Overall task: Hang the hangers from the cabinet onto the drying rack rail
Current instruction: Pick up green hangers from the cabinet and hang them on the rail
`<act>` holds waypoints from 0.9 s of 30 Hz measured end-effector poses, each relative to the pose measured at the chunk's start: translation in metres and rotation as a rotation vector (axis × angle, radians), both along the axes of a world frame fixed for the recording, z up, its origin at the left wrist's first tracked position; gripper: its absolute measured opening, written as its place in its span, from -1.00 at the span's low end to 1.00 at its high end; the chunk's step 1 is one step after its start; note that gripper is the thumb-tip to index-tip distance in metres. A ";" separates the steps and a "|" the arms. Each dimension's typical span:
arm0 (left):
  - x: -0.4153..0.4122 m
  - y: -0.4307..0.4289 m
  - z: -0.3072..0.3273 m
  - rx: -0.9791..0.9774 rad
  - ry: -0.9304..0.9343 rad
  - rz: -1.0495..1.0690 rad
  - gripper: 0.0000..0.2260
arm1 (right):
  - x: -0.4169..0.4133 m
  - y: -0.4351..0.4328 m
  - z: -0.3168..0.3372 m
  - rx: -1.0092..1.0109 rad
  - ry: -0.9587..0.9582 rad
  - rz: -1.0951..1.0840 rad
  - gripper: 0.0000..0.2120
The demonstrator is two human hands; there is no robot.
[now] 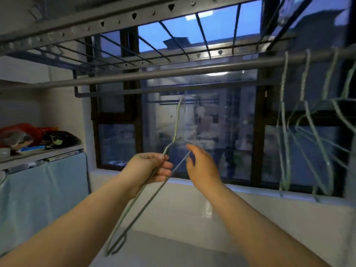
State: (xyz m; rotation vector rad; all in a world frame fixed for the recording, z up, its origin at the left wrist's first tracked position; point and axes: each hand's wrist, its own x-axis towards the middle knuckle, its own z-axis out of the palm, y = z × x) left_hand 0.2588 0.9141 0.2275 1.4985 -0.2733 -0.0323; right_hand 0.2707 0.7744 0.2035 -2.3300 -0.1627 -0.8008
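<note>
A pale green wire hanger (pixel 176 124) is held up in front of the window, hook pointing up, below the grey drying rack rail (pixel 173 73). My left hand (pixel 149 169) grips one shoulder wire of the hanger with curled fingers. My right hand (pixel 200 164) touches the other wire near the neck, fingers loosely bent; the grip is blurred. Several green hangers (pixel 306 116) hang by their hooks from the right end of the rail. The hook of the held hanger is well under the rail, apart from it.
A perforated rack frame (pixel 100 24) and crossbars run overhead. A dark-framed window (pixel 258 132) fills the wall ahead, above a white tiled ledge (pixel 173 205). At the left, a cabinet top (pixel 44 149) carries cluttered items, with a blue cloth (pixel 38 189) hanging below.
</note>
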 end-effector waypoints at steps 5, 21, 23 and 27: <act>0.014 -0.012 0.017 -0.021 -0.031 -0.201 -0.78 | -0.043 0.008 0.025 -0.063 -0.086 -0.168 -0.58; -0.024 -0.084 0.064 -0.090 -0.040 -0.604 -0.87 | -0.159 -0.069 0.093 -0.226 0.233 -0.968 -0.39; -0.031 -0.096 0.073 -0.085 -0.014 -0.621 -0.83 | -0.162 -0.074 0.092 -0.192 0.252 -0.917 -0.38; -0.036 -0.115 0.086 -0.083 -0.051 -0.564 -0.73 | -0.160 -0.078 0.088 -0.199 0.296 -0.846 -0.37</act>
